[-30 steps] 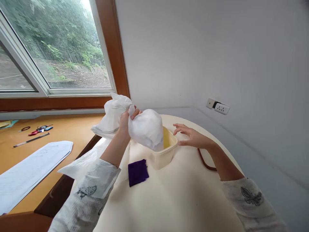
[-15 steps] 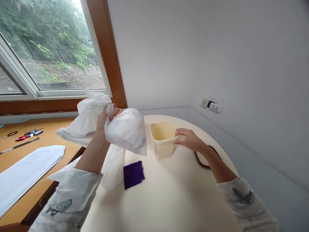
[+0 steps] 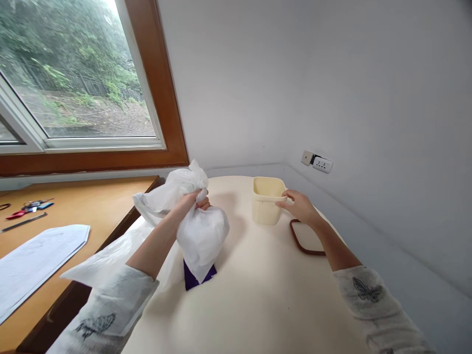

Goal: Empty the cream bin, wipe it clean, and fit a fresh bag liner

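Observation:
My left hand point(image 3: 199, 199) is closed around the gathered neck of a white plastic bag point(image 3: 202, 233), which hangs bunched above the table. Part of the bag's loose film spreads out behind my wrist. Below it lies a folded purple cloth point(image 3: 191, 280), partly covered by the bag. With thumb and fingers, my right hand point(image 3: 298, 205) pinches the near right rim of a cream plastic container point(image 3: 266, 211). The container has no lid on it and stands upright at the back of the table. Beside my right wrist lies a brown rounded-square ring point(image 3: 308, 251).
A cream round-edged table point(image 3: 265, 305) stands against the wall. On the wooden desk point(image 3: 114, 196) at left lie white paper sheets point(image 3: 40, 260), a pen point(image 3: 24, 222) and keys point(image 3: 33, 206). More thin white plastic film point(image 3: 110, 260) spans the gap between desk and table.
The container has moved right and back with my right hand at its rim. My left hand has brought the bag rightward and lower, over the purple cloth. The view has shifted slightly.

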Demonstrator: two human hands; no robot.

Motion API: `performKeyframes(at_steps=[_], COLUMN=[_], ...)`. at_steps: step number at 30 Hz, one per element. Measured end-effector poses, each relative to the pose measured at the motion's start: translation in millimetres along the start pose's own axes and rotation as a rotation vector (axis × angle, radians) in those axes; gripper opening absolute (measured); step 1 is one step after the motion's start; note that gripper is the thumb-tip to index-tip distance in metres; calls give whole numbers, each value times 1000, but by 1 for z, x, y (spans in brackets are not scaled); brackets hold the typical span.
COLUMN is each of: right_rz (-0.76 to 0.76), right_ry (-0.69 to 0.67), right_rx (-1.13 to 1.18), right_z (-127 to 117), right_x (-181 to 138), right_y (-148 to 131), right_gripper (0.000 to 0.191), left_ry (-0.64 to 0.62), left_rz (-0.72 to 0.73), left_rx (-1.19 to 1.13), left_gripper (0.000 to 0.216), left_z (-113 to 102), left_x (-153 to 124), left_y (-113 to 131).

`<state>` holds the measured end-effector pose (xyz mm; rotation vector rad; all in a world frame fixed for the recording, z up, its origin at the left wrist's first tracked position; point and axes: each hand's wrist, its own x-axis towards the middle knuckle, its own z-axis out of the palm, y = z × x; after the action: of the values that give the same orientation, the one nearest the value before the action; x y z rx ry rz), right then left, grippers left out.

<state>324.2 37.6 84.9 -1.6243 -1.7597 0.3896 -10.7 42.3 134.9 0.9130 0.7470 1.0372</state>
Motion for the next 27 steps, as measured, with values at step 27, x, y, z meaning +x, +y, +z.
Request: performKeyframes(at_steps=[27], right_rz=[-957], right_ry=[-136], right_rx=[-431], right_z=[70], right_x=[-46], right_y=[-99], right_gripper=[19], left_ry=[-411], left_rz=[-538], left_rx=[609], left_gripper=[33], left_z=[29], left_x=[-46], left_y=[-62])
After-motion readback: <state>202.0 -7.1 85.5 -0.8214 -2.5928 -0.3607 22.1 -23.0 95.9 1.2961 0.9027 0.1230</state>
